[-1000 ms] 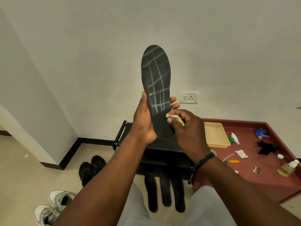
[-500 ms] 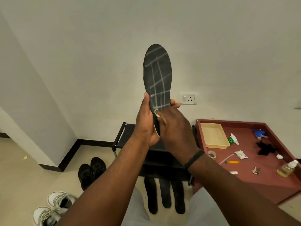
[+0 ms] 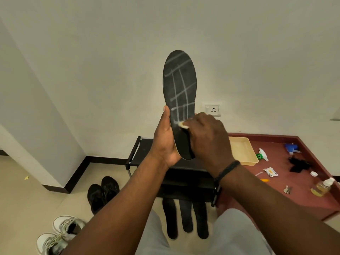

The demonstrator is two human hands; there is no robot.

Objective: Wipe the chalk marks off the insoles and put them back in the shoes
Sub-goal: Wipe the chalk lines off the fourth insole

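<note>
My left hand (image 3: 166, 142) grips the heel half of a black insole (image 3: 179, 85) held upright in front of the wall. White chalk lines cross its upper part in a grid. My right hand (image 3: 209, 140) pinches a small pale cloth (image 3: 184, 124) and presses it against the insole's middle, just below the chalk grid. Three more black insoles (image 3: 185, 218) lie side by side on the floor between my knees. A pair of black shoes (image 3: 103, 193) and a pair of white sneakers (image 3: 58, 234) stand on the floor to the left.
A black shoe rack (image 3: 147, 153) stands against the wall behind the hands. To the right a red-brown surface (image 3: 294, 199) holds a cream tray (image 3: 242, 150), spray nozzles, a small oil bottle (image 3: 322, 186), a sachet and other bits. A wall socket (image 3: 212, 109) is behind the insole.
My right hand with the cloth has moved up from the heel area to the middle of the insole and across it to the left. The left hand keeps its grip.
</note>
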